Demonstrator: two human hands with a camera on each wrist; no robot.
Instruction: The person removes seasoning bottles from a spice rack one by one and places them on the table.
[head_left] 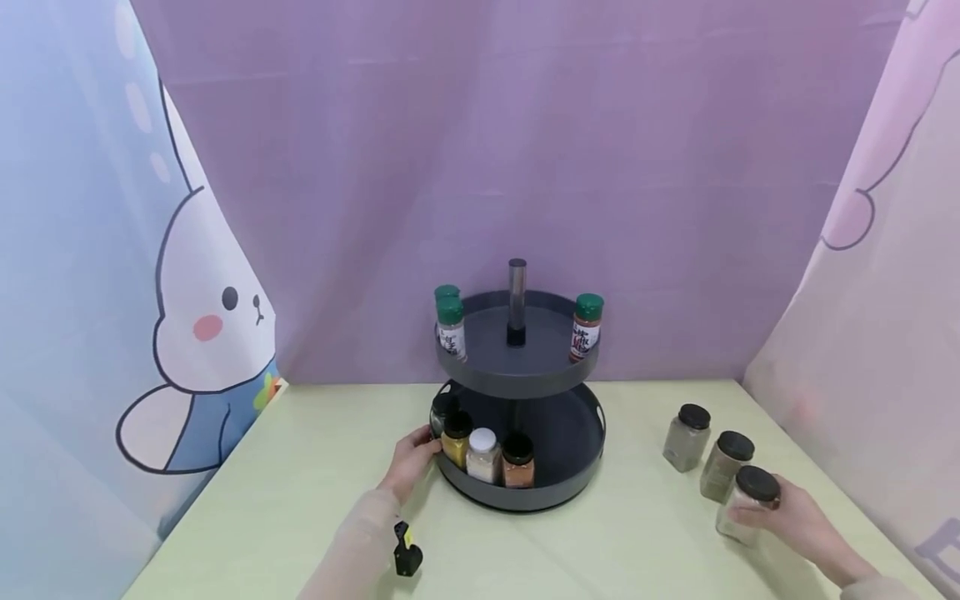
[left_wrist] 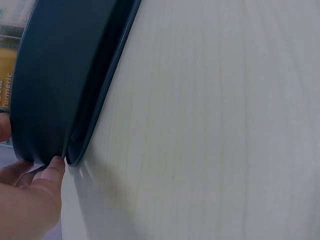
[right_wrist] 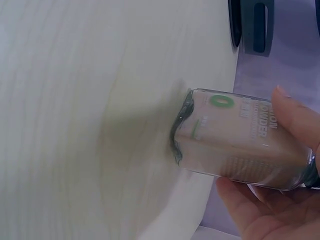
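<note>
Foremost, right hand (head_left: 804, 523) holds a clear jar (head_left: 741, 511), thumb on one face and fingers curled against the opposite one; jar is at the right of the pale, faintly grained table (head_left: 600, 550), base contact not determinable. Jar appearance: square-sided, glossy see-through walls, rounded corners, round black lid, beige powder inside, pale lettering including "POWDER", green oval mark. Just beyond, in a slanting row: two similar jars (head_left: 723, 468), dark-lidded, contents greyish. Left hand (head_left: 410, 461) pinches the wall of the lower tray (head_left: 517, 500) at its left side, thumb inside, fingers outside. Tray: round, dark grey, smooth, low upright wall with cut-out handles. Along its left front wall: yellow jar (head_left: 454, 450), white-capped jar (head_left: 483, 463), reddish-brown jar (head_left: 518, 472); another dark-lidded jar (head_left: 444, 407) behind. Above, upper tray (head_left: 517, 385), same grey, carries two green-capped bottles (head_left: 452, 336) at left, red bottle (head_left: 585, 335) at right; cylindrical metallic post (head_left: 517, 293) at centre. Farthest back: softly creased purple curtain (head_left: 517, 167).
</note>
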